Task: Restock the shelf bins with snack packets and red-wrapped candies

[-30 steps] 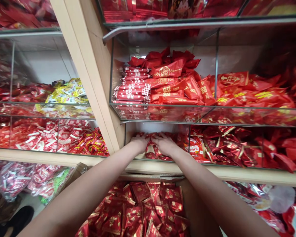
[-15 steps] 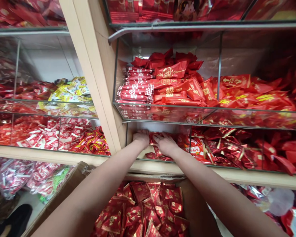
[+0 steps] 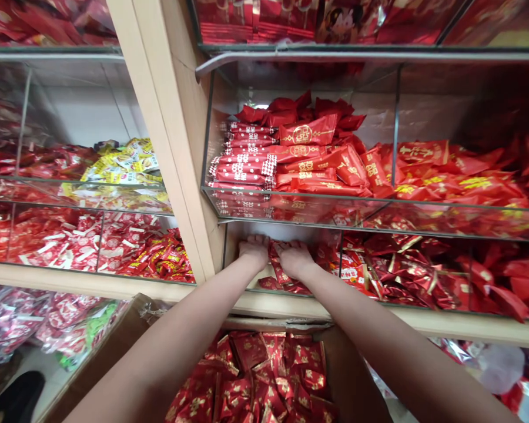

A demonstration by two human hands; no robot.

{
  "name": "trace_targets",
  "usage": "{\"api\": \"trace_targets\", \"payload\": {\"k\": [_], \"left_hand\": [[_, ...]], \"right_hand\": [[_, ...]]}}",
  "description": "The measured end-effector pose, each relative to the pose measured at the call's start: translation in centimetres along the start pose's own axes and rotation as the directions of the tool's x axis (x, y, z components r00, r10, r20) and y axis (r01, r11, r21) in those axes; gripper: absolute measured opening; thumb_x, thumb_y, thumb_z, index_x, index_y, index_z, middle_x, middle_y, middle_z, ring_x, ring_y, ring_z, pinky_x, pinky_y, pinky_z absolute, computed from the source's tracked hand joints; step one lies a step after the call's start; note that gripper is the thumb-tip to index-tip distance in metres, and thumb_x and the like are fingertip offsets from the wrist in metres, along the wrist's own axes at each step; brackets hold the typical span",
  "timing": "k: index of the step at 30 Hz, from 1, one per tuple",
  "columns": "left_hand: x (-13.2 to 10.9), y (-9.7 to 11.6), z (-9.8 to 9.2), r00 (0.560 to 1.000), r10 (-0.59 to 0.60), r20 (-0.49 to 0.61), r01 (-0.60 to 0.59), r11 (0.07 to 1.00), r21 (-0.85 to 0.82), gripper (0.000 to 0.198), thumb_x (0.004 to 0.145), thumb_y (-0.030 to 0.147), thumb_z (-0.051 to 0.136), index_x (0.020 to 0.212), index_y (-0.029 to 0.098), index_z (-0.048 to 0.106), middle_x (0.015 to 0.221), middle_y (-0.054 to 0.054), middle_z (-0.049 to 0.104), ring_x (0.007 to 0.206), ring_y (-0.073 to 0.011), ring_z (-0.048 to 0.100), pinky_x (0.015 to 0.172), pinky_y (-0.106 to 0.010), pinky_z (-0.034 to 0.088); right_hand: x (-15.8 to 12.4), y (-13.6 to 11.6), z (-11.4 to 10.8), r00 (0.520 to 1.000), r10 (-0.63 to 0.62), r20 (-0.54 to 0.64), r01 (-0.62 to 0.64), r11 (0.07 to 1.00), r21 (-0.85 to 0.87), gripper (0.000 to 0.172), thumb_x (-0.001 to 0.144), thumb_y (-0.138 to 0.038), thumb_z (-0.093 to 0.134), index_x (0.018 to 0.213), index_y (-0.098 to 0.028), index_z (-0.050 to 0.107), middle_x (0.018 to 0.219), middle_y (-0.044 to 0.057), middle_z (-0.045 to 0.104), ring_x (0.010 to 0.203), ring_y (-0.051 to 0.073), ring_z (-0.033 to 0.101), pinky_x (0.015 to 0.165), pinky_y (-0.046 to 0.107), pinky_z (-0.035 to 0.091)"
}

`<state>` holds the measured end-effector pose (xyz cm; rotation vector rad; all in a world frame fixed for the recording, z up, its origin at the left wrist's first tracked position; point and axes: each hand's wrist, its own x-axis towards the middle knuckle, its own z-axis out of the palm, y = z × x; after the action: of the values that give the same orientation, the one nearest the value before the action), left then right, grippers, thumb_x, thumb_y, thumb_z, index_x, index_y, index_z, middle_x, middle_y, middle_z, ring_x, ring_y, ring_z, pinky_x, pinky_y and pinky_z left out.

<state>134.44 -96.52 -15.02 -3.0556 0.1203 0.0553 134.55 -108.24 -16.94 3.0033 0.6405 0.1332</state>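
Both my hands reach into a low shelf compartment [image 3: 234, 242] behind a clear front panel. My left hand [image 3: 254, 251] is at the compartment's left side, its fingers stretched toward the back and no packet visible in them. Just to its right, my right hand [image 3: 294, 259] rests with fingers apart on shiny red packets [image 3: 278, 269] with gold print. A few more such packets lie below the right hand; what is under its palm is hidden. Beneath my forearms stands an open cardboard box [image 3: 350, 376] filled with similar red-and-gold packets [image 3: 273, 376].
Above my hands, a clear bin holds red wrapped sweets [image 3: 308, 161]. A wooden upright [image 3: 158, 117] divides the shelving. Dark red packets [image 3: 405, 267] fill compartments to the right. Yellow packets [image 3: 123, 161] lie at left. Plastic bags of sweets [image 3: 22, 317] lie low at left.
The view has shifted slightly. My right hand's fingers have drawn a little closer together over the packets; my left hand stays in nearly the same place.
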Motion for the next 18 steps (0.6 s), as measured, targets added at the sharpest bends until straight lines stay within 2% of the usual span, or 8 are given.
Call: {"api": "trace_targets", "payload": {"k": [5,11,15,18], "left_hand": [[-0.6,-0.2,-0.3,1.0,0.013,-0.028,-0.014,1.0,-0.021,0.063,0.067,0.042,0.058,0.123,0.026,0.036,0.123,-0.01,0.041,0.108,-0.0285,0.038,0.08,-0.039,0.041],[-1.1,0.4,-0.5,0.998,-0.003,-0.058,0.001,0.999,-0.034,0.033,0.082,0.028,0.039,0.113,0.024,0.049,0.11,-0.01,0.052,0.098,-0.0262,0.048,0.074,-0.035,0.043],[-0.9,0.4,-0.1,0.999,-0.008,-0.052,0.008,1.0,-0.018,0.032,0.083,0.024,0.034,0.11,0.02,0.052,0.111,-0.013,0.051,0.101,-0.0273,0.046,0.075,-0.037,0.042],[-0.8,0.1,0.3,0.999,0.01,-0.044,-0.01,1.0,-0.009,0.036,0.082,0.026,0.035,0.116,0.024,0.047,0.116,-0.012,0.048,0.105,-0.0277,0.042,0.079,-0.041,0.039]], "right_hand": [[0.0,-0.2,0.3,1.0,0.018,-0.014,-0.018,1.0,0.009,0.047,0.082,-0.02,0.024,0.128,-0.018,0.034,0.127,0.008,0.042,0.109,0.027,0.035,0.088,0.042,0.024],[-0.5,-0.3,0.5,0.999,0.045,-0.003,-0.045,0.999,0.023,0.051,0.081,-0.022,0.027,0.132,-0.021,0.026,0.133,0.007,0.033,0.118,0.027,0.022,0.092,0.044,0.017],[-0.5,-0.3,0.4,0.999,0.032,0.019,-0.033,0.999,0.036,0.051,0.081,-0.024,0.026,0.132,-0.02,0.027,0.132,0.006,0.036,0.118,0.028,0.023,0.092,0.046,0.017],[-0.4,-0.2,0.5,0.999,0.025,0.021,-0.026,0.999,0.036,0.05,0.082,-0.025,0.025,0.131,-0.022,0.028,0.132,0.005,0.036,0.117,0.027,0.025,0.093,0.045,0.017]]}}
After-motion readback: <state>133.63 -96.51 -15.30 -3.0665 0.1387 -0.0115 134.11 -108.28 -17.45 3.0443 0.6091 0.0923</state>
